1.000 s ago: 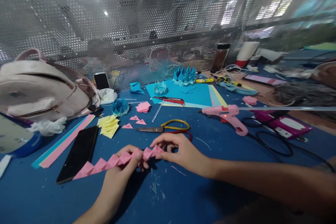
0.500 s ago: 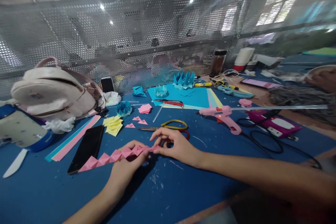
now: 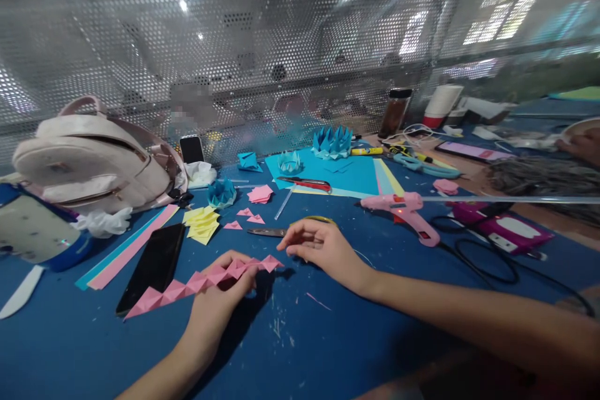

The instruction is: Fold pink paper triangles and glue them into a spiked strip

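Observation:
A strip of joined pink folded-paper triangles [image 3: 195, 282] slants across my left hand [image 3: 220, 290], whose thumb and fingers pinch it near its right end. The strip's left end reaches over the lower edge of a black phone [image 3: 152, 265]. Just right of the strip's tip, my right hand [image 3: 328, 253] hovers apart from it with curled, parted fingers and nothing visible in them. Under and behind that hand lie scissors [image 3: 268, 232], their handles partly covered. Several loose pink triangles [image 3: 244, 212] rest beyond my hands.
A pink glue gun [image 3: 405, 209] with a long glue stick lies right, its cable by a magenta power strip [image 3: 504, 228]. Yellow paper squares [image 3: 201, 224], pink squares [image 3: 260, 194], a cutter [image 3: 304, 183] and blue paper crowns [image 3: 332, 142] lie further back. A backpack [image 3: 89, 162] stands left.
My right hand has let go of the pink strip's right end and drawn slightly right and up. My left hand keeps hold of the strip, shifted slightly left. The view has turned a little.

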`<state>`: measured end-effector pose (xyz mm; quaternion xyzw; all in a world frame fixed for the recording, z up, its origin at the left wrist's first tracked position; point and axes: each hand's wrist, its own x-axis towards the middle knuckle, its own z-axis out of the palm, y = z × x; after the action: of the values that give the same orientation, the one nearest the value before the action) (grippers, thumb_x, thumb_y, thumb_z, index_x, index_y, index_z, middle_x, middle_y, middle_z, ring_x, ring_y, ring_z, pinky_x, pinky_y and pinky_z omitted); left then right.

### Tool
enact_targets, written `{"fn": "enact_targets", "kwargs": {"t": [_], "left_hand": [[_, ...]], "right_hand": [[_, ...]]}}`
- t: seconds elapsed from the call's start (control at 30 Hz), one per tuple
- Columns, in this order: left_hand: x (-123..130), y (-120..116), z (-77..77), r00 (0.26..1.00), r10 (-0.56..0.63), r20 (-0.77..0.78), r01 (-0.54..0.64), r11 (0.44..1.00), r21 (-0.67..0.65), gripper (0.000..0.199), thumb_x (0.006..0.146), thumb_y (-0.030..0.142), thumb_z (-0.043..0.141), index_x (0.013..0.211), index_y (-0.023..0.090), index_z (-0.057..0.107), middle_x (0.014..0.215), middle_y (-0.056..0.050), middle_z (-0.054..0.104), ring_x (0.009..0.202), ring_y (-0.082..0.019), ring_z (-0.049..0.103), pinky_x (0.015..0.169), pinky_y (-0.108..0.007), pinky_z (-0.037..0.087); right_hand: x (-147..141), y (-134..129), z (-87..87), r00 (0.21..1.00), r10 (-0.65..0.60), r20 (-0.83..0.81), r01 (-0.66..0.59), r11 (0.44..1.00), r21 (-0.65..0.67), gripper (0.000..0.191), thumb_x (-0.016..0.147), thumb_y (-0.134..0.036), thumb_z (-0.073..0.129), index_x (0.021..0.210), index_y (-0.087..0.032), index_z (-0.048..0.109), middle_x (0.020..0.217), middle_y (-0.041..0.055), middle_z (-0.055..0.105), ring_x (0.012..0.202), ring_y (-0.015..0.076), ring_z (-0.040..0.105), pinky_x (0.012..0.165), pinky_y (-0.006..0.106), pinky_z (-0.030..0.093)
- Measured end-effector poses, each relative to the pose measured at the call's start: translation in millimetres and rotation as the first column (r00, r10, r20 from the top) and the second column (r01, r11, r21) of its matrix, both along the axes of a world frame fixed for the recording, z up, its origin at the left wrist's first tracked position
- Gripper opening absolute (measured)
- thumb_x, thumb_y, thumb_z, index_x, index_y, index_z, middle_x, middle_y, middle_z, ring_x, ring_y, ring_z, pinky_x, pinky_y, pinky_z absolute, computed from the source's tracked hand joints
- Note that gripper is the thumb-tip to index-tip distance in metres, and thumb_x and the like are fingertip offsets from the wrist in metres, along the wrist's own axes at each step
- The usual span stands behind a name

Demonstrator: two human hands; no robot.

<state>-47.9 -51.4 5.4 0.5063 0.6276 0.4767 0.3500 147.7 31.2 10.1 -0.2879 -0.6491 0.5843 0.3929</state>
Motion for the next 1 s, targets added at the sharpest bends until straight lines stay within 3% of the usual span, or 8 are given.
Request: {"fn": "enact_targets", "kwargs": {"t": [0.1, 0.27, 0.43, 0.7, 0.93, 1.0], "left_hand": [[-1.4, -0.1, -0.8, 1.000, -0.016, 0.005, 0.016, 1.000, -0.019, 0.026, 0.078, 0.046, 0.067, 0.071, 0.021, 0.064, 0.059, 0.003, 0.059, 0.060, -0.016, 0.052, 0.061, -0.024, 0.039], [-1.7, -0.5, 0.2, 1.000, -0.024, -0.008, 0.024, 0.999, -0.025, 0.026, 0.078, 0.045, 0.066, 0.070, 0.021, 0.063, 0.058, 0.003, 0.059, 0.059, -0.016, 0.053, 0.059, -0.024, 0.040], [-1.6, 0.2, 0.9, 0.999, -0.025, -0.021, 0.025, 0.999, -0.028, 0.027, 0.078, 0.046, 0.067, 0.069, 0.020, 0.065, 0.058, 0.003, 0.059, 0.059, -0.016, 0.053, 0.061, -0.023, 0.039], [-4.4, 1.6, -1.8, 1.000, -0.012, -0.015, 0.012, 1.000, -0.025, 0.027, 0.078, 0.047, 0.067, 0.071, 0.021, 0.064, 0.058, 0.003, 0.059, 0.059, -0.016, 0.053, 0.061, -0.024, 0.038], [-6.2, 3.5, -0.2, 0.999, -0.019, -0.035, 0.018, 0.999, -0.028, 0.029, 0.078, 0.049, 0.065, 0.072, 0.021, 0.064, 0.061, 0.003, 0.059, 0.061, -0.018, 0.055, 0.064, -0.026, 0.039], [-6.9, 3.7, 0.0, 0.999, -0.033, -0.035, 0.033, 0.999, -0.020, 0.028, 0.080, 0.048, 0.064, 0.074, 0.021, 0.064, 0.062, 0.003, 0.059, 0.062, -0.018, 0.055, 0.065, -0.026, 0.038]], "right_hand": [[-0.5, 1.2, -1.3, 1.000, -0.019, 0.018, 0.020, 0.999, -0.033, 0.019, 0.074, -0.031, 0.078, 0.081, -0.017, 0.067, 0.082, 0.0033, 0.073, 0.073, 0.0138, 0.068, 0.068, 0.027, 0.055], [1.0, 1.7, -0.7, 0.998, -0.031, 0.045, 0.034, 0.998, -0.061, 0.022, 0.071, -0.032, 0.081, 0.068, -0.015, 0.067, 0.065, 0.0012, 0.069, 0.054, 0.0085, 0.058, 0.049, 0.020, 0.043], [2.1, -0.6, -0.8, 1.000, 0.014, 0.014, -0.012, 0.991, -0.131, 0.029, 0.072, -0.035, 0.080, 0.066, -0.015, 0.059, 0.063, 0.0028, 0.071, 0.055, 0.0098, 0.062, 0.049, 0.019, 0.042], [1.2, -3.3, 1.7, 0.992, 0.124, 0.002, -0.123, 0.989, -0.082, 0.023, 0.084, -0.036, 0.070, 0.078, -0.014, 0.064, 0.076, 0.0066, 0.074, 0.064, 0.0113, 0.064, 0.049, 0.020, 0.038], [3.0, -4.7, -0.4, 0.994, 0.105, -0.002, -0.105, 0.994, 0.020, 0.036, 0.092, -0.049, 0.058, 0.076, -0.019, 0.048, 0.062, -0.0044, 0.055, 0.052, 0.0077, 0.048, 0.050, 0.020, 0.036], [3.7, -5.1, 1.5, 0.992, 0.118, 0.036, -0.120, 0.989, 0.087, 0.043, 0.095, -0.052, 0.053, 0.068, -0.018, 0.046, 0.056, -0.0054, 0.049, 0.049, 0.0073, 0.044, 0.052, 0.022, 0.036]]}}
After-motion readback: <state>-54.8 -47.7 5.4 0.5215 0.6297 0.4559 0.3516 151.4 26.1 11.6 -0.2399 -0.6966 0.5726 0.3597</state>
